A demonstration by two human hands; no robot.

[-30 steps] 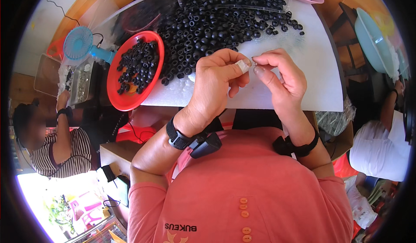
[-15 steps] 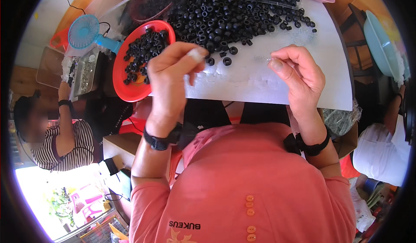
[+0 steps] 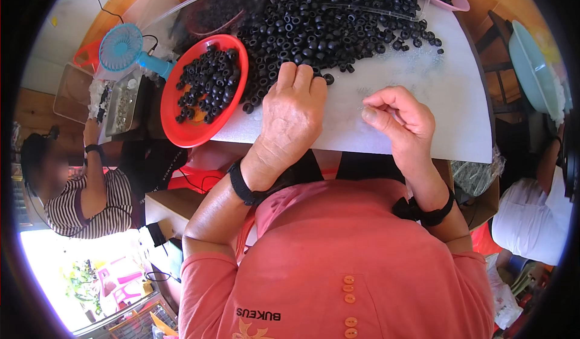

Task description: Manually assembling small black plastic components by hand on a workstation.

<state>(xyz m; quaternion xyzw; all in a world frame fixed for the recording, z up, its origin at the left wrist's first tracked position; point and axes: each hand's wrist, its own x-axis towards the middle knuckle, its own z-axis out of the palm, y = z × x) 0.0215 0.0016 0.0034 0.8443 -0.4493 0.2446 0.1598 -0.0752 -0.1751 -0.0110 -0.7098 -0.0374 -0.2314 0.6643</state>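
My left hand (image 3: 294,112) is over the near edge of a heap of small black hollow pieces (image 3: 338,19) on the white tabletop. Its fingers are bent down and close together; their tips, and anything in them, are hidden. To the right, my right hand (image 3: 403,121) hovers above the bare part of the white table (image 3: 447,109). Thumb and forefinger are pinched together; something tiny and clear may be at the tips, too small to name. A red plate (image 3: 173,118) at the left holds more black pieces (image 3: 208,82).
A clear plastic box (image 3: 368,9) lies in the heap. At the back right is a pink bowl (image 3: 462,3). A blue fan (image 3: 121,48) and a metal tray (image 3: 125,106) stand left; a pale blue basin (image 3: 531,67) is at right. One person (image 3: 90,200) sits left, another (image 3: 534,212) right.
My left hand has swung right from beside the red plate to the heap's near edge, fingers now downward. My right hand has dropped slightly nearer and left, still pinched.
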